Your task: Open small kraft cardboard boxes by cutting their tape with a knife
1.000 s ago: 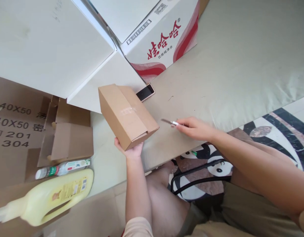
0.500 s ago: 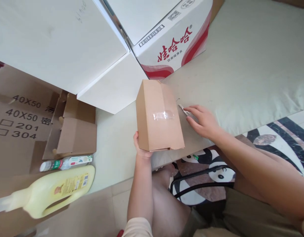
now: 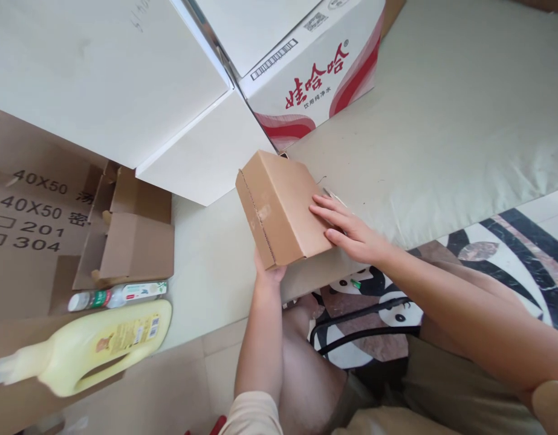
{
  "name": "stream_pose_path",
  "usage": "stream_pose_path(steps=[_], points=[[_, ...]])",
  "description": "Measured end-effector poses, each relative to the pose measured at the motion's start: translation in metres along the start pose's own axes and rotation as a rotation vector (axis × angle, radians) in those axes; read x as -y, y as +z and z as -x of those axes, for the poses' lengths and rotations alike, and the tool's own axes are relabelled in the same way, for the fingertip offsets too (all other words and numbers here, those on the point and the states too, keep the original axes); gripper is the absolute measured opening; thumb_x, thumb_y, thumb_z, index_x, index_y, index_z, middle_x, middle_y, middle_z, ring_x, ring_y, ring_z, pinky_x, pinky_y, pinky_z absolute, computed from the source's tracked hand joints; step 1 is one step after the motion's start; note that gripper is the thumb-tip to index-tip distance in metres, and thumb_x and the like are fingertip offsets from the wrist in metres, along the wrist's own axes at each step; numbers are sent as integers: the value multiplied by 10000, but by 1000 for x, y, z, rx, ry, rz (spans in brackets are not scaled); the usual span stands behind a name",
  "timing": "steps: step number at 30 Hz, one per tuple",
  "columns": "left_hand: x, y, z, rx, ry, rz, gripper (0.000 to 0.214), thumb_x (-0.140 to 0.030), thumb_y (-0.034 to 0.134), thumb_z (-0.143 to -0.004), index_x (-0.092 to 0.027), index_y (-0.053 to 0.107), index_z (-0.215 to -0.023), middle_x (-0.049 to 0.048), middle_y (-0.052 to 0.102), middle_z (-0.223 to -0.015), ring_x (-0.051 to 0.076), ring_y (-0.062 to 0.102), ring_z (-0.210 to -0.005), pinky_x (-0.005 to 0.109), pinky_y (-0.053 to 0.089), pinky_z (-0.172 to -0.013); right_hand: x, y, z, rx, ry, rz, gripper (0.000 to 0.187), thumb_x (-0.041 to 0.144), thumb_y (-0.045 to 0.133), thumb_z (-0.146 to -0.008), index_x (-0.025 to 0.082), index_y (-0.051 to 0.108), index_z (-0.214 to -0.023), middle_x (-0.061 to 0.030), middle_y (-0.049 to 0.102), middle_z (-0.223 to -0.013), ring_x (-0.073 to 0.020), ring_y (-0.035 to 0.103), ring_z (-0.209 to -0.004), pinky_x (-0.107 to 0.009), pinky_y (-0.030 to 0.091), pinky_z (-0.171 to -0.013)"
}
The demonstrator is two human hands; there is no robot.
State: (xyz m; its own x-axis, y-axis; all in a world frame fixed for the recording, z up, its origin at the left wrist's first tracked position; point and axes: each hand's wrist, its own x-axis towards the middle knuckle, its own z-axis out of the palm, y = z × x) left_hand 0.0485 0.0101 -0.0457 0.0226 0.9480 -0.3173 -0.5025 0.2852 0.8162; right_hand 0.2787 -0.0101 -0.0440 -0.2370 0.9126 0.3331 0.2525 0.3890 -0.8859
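Observation:
A small brown cardboard box [image 3: 292,205] is tilted above the pale covered surface, its seam side with a piece of tape facing left. My left hand [image 3: 270,270] grips it at the near lower end; most of those fingers are hidden behind the cardboard. Against the right side of the box lie the stretched-out fingers of my right hand [image 3: 351,232]. Just behind these fingers shows a thin whitish strip [image 3: 335,197], too covered to name.
A white and red water carton [image 3: 324,78] and large white boxes [image 3: 101,78] stand behind. At left are an opened cardboard box [image 3: 138,244], a clear bottle [image 3: 120,295] and a yellow jug [image 3: 110,344]. A panda-patterned stool [image 3: 369,356] is below.
The box has turned, bringing its seam side into view and its taped face out of sight. My right hand has moved left from the whitish strip onto the box.

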Motion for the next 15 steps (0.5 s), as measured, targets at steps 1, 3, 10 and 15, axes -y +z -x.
stream_pose_path(steps=[1, 3, 10, 15], points=[[-2, -2, 2, 18, 32, 10, 558, -693, 706, -765, -287, 738, -1145, 57, 769, -1202, 323, 627, -1325, 451, 590, -1003, 0, 1, 0, 11, -21, 12, 529, 485, 468, -1010, 328, 529, -1512, -55, 402, -1659, -299, 284, -1581, -611, 208, -1292], [-5, -10, 6, 49, 63, 3, 739, -825, 659, -691, -241, 740, -1137, 96, 759, -1226, 368, 599, -1348, 484, 582, -1008, 0, 4, -1, 33, -59, 34, 508, 462, 496, -999, 319, 569, -1481, -58, 429, -1642, -310, 267, -1586, -627, 228, -1281], [-17, -38, 5, -81, -42, -116, 625, -622, 864, -554, -245, 727, -1033, 109, 774, -1091, 389, 569, -1368, 479, 561, -1010, 0, 13, -7, 62, -57, 63, 491, 413, 474, -1007, 335, 565, -1482, -21, 422, -1645, -308, 228, -1598, -642, 218, -1279], [-30, -22, 10, 4, 158, -64, 782, -410, 901, -587, -390, 631, -1321, 7, 689, -1356, 301, 596, -1358, 419, 525, -1064, 0, 16, -10, 71, -69, 125, 497, 438, 448, -1008, 357, 558, -1486, 18, 425, -1645, -291, 211, -1604, -606, 206, -1294]])
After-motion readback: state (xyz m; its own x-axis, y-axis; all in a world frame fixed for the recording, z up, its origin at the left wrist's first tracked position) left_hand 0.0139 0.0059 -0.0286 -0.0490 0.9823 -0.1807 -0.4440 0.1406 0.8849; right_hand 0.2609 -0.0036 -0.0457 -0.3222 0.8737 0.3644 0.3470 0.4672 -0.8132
